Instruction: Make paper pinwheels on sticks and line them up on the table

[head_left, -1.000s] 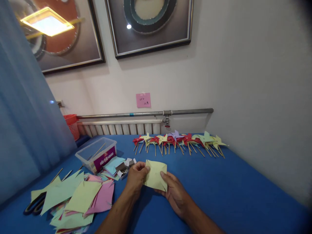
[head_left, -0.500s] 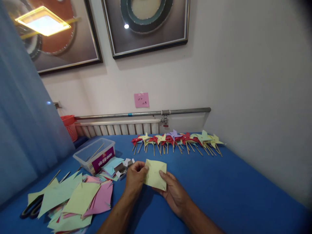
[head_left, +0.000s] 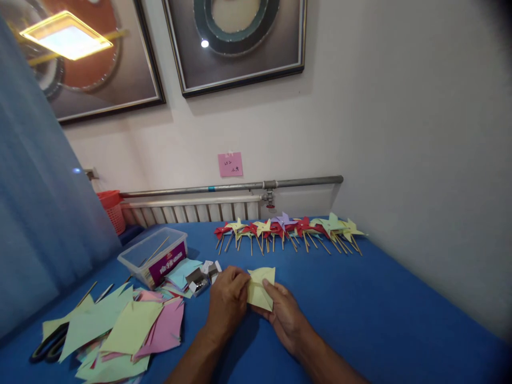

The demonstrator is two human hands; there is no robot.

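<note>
A pale yellow square of paper (head_left: 262,288), slit in from its corners, is held up above the blue table between my two hands. My left hand (head_left: 229,296) pinches its left edge with thumb and forefinger, back of the hand toward me. My right hand (head_left: 282,312) grips the right side, thumb on the front face and fingers behind. Just left of my left hand lie small open boxes (head_left: 198,281) with shiny bits in one of them. Finished paper pinwheels (head_left: 283,221) on thin sticks lie in a row beyond my hands.
Loose coloured paper squares (head_left: 130,325) pile up at front left, partly over black-handled scissors (head_left: 52,341). Behind them stands a clear plastic box (head_left: 136,258) holding thin sticks. A radiator (head_left: 192,210) and pipe run along the wall, near a red basket (head_left: 114,210).
My left hand has rolled over the paper's left edge, and the paper's left side now looks bent inward. My right hand keeps its hold. The view has shifted slightly.
</note>
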